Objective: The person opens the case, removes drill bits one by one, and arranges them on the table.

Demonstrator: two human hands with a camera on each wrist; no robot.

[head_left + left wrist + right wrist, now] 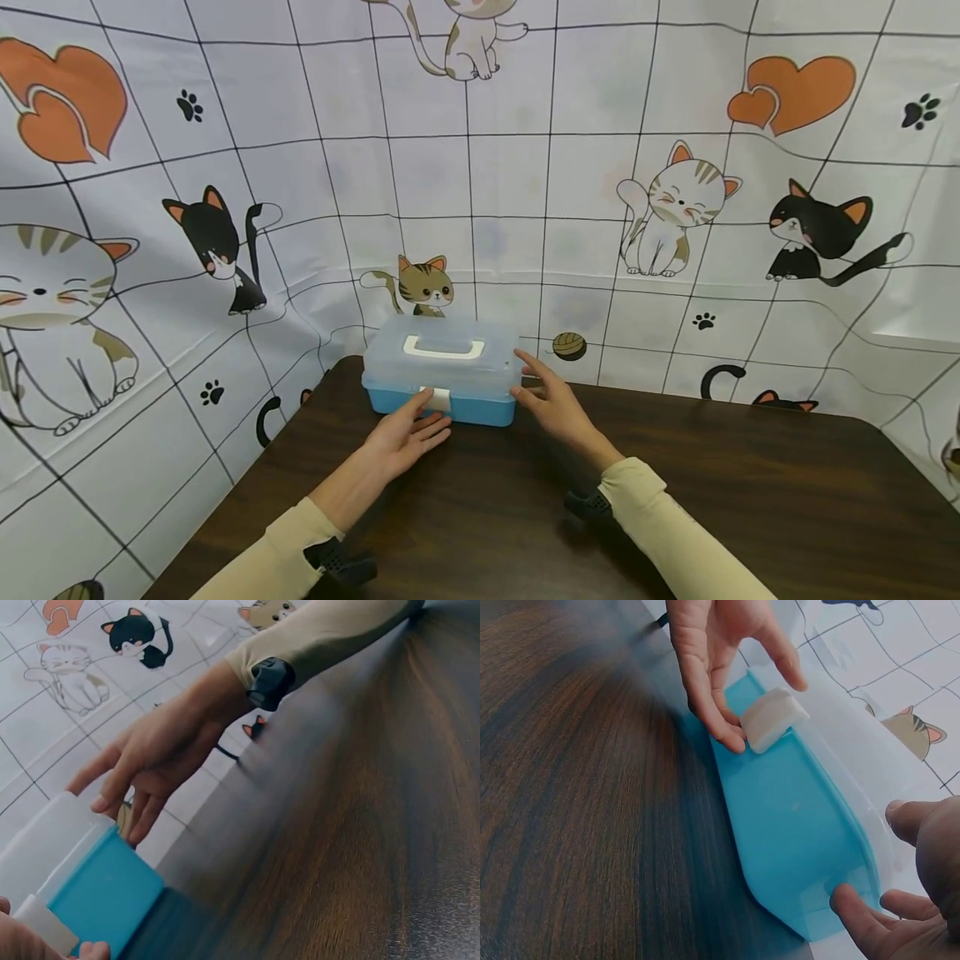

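A plastic storage box (480,410) with a light blue base sits at the far left of the table. Its cloudy, see-through lid (386,350) is down and carries a white handle (444,354). My left hand (405,435) is at the front, thumb by the white latch (438,400) and fingers extended below it. In the right wrist view, that latch (772,720) stands out from the blue front between thumb and fingers. My right hand (561,412) is at the box's right end, fingers spread and loosely bent, fingertips right at the lid edge and side wall.
The dark wood-grain table (720,492) extends to the right and toward me. Close behind the box hangs a white gridded sheet (510,242) printed with cats, hearts and paw prints; it also runs along the left side. Dark bands (588,504) sit around both wrists.
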